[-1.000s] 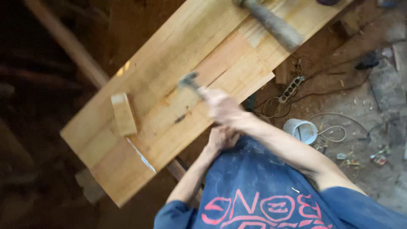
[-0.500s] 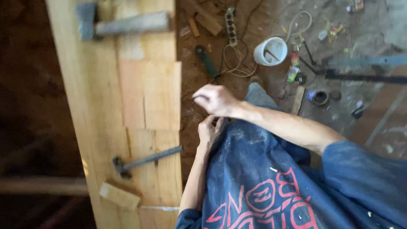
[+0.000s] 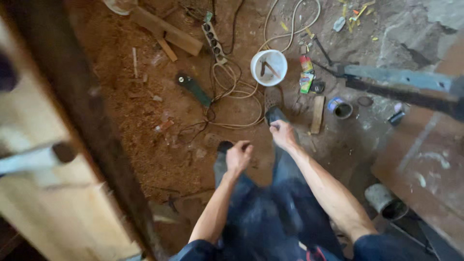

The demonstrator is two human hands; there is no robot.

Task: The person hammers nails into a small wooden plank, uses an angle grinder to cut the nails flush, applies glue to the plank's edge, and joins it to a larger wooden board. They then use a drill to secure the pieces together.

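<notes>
I look straight down at a dirt floor covered in sawdust. My left hand [image 3: 239,157] is held in front of my body with its fingers curled in and nothing in it. My right hand [image 3: 282,134] is a little farther out, also curled and holding nothing. Both hang over my dark trousers and shoes. A white bucket [image 3: 268,67] with sticks in it stands on the floor beyond my right hand. The pale wooden plank [image 3: 58,203] is at the left edge, blurred, with a grey handle [image 3: 34,159] lying on it.
A power strip [image 3: 214,41] and looped pale cable [image 3: 232,92] lie ahead, with a green tool [image 3: 193,89] beside them. A small tin [image 3: 340,107] and wood offcut [image 3: 317,113] lie right. A grey metal bar [image 3: 396,79] and a pipe [image 3: 386,203] border the right.
A second ago my right hand held a hammer over the plank; it then lay on the plank. My view has swung right to the floor, and both hands are now off the plank.
</notes>
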